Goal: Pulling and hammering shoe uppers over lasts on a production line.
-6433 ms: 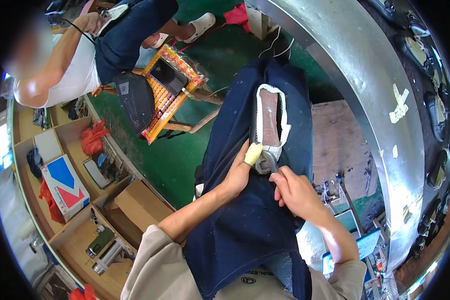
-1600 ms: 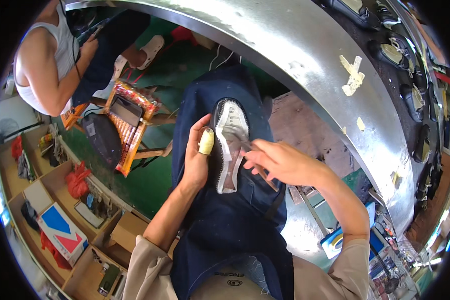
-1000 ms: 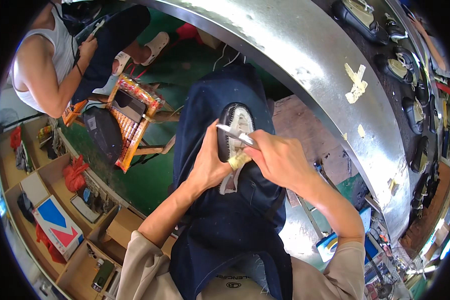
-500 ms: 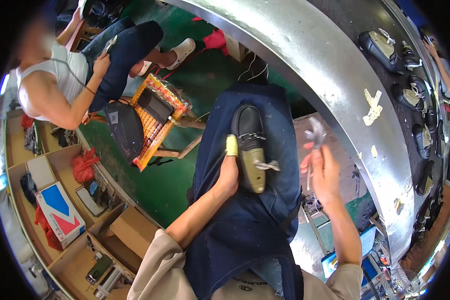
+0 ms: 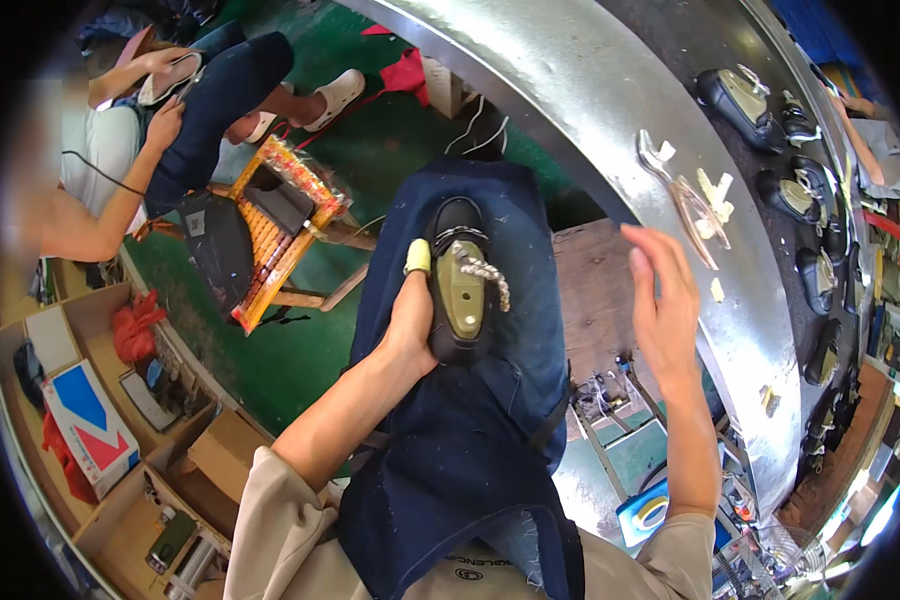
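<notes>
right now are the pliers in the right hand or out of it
Out: the pliers lie on the metal bench, visibly apart from the right hand.

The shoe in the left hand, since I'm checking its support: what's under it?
Dark blue cloth shows around the shoe; whatever lies directly beneath it, and its sole, are hidden.

The pliers (image 5: 675,186), gripped in the right hand (image 5: 665,300) half a second earlier, are now laid on the metal bench (image 5: 570,90), and that hand is left bare, its fingers extended near the bench edge. The shoe (image 5: 460,300), seen stitched inner side up a second ago, is now turned with its olive upper facing up. The seated co-worker's hands (image 5: 166,125) are brought together at a pale shoe piece (image 5: 175,75).
</notes>
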`<state>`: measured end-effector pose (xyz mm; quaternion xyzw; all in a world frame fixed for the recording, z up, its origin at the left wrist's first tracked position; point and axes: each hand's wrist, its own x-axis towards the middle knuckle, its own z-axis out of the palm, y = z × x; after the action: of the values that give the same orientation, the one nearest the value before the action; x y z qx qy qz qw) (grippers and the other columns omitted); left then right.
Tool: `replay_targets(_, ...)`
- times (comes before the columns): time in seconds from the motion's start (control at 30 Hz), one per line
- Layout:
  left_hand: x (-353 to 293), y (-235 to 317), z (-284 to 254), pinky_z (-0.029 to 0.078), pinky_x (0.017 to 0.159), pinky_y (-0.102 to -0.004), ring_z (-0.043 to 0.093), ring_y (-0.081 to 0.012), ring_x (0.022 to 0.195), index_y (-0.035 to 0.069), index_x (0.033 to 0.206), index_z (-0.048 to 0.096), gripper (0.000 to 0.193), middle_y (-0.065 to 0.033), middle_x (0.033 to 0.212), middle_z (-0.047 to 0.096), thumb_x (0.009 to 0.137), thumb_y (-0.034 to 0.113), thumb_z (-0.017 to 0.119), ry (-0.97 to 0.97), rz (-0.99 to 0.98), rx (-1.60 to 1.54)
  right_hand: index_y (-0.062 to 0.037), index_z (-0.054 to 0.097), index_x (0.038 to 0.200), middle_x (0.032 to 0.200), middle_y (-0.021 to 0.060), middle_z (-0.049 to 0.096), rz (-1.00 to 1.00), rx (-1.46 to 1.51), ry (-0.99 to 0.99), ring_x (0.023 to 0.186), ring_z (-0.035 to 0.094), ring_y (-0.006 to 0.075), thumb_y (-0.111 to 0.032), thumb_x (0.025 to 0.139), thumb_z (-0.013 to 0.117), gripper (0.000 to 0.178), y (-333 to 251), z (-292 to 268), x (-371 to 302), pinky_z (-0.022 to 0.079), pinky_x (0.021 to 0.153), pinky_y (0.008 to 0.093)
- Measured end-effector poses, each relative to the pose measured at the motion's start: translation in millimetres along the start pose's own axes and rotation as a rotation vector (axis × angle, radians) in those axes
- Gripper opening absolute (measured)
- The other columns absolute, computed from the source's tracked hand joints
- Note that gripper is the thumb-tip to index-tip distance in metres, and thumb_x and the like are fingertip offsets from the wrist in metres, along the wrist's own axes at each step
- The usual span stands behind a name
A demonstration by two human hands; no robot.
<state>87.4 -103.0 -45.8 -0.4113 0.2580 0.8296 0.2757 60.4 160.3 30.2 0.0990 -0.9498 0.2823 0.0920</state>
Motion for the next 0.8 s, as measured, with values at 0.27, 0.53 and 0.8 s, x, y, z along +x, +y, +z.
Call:
replay_targets(0.27,1.4,-3.5,7.9,0.061,0.08,-0.0376,0.073,-0.0233,0.092,0.005,0.125,0.063,0.076,-0.013,0.108,0.073,0.103,0.072,0.037,-0.009,0.239,0.198,0.0009,0.046,0.151,0.136,0.0175,0.064,0.541,0.926,-0.674,0.128,0.061,0.0279,-0.031,0.104,0.064,0.059,-19.7,11.5,-29.8,0.049,0.104,0.0405)
replay_targets(0.53,0.6,38.0,98.7,0.032,0.119,-0.0376,0.043,-0.0262,0.145,0.007,0.166,0.019,0.061,-0.0179,0.162,0.039,0.111,0.018,0.042,-0.448,0.982,0.929,-0.0001,0.051,0.141,0.124,0.0132,0.066,0.405,0.965,-0.211,0.112,0.065,0.0196,-0.025,0.092,0.076,0.06,-21.7,21.5,53.9,0.052,0.095,0.0366)
replay_targets(0.8,34.0,57.4,121.2,0.047,0.1,-0.0341,0.063,-0.0209,0.114,0.005,0.157,0.037,0.053,-0.0153,0.143,0.055,0.107,0.017,0.05,-0.43,0.981,0.916,0.0029,0.058,0.132,0.119,0.0193,0.067,0.504,0.363,0.217,0.094,0.073,0.0265,-0.038,0.094,0.07,0.057,138.1,-6.5,275.8,0.057,0.089,0.0383)
